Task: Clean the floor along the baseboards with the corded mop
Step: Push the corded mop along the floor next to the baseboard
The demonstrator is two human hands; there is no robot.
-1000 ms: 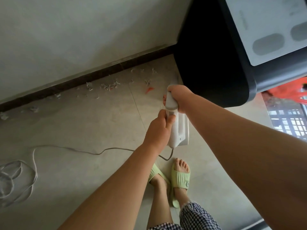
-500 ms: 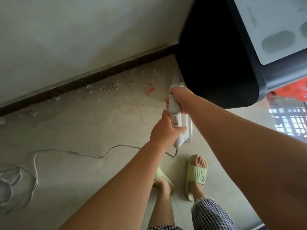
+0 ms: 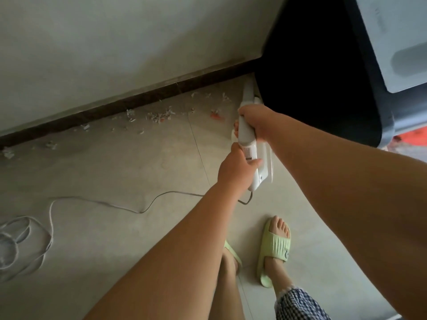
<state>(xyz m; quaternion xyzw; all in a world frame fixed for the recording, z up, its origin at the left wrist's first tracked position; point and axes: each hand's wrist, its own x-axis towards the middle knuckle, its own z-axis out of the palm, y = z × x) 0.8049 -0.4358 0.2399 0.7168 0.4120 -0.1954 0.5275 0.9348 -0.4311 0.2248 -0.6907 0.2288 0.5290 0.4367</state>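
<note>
Two hands on the corded mop handle beside the dark baseboard

Head view only. Both hands wrapped round the white corded mop (image 3: 250, 144), close to the dark baseboard (image 3: 138, 101) and angled down toward it. Right hand (image 3: 256, 122) further up the handle, nearer the baseboard, fingers curled round the grip. Left hand (image 3: 238, 168) lower, away from the baseboard, fingers curled round the thicker white body, thumb laid across its top. Handle tip poking out past the right hand, reaching toward the baseboard next to a black appliance (image 3: 323, 72) that stands against that same baseboard; mop head hidden, so cannot tell where it sits. Grey cord (image 3: 111, 204) trailing from the mop's lower end across the tiled floor (image 3: 115, 262), away from the baseboard, ending in loose coils at the frame's left edge. Scraps of paper litter (image 3: 159, 116) strewn just in front of the baseboard, one orange piece among them. Green slippers (image 3: 276, 248) on both feet, well back from the baseboard, checked trouser cuff above the right one.
</note>
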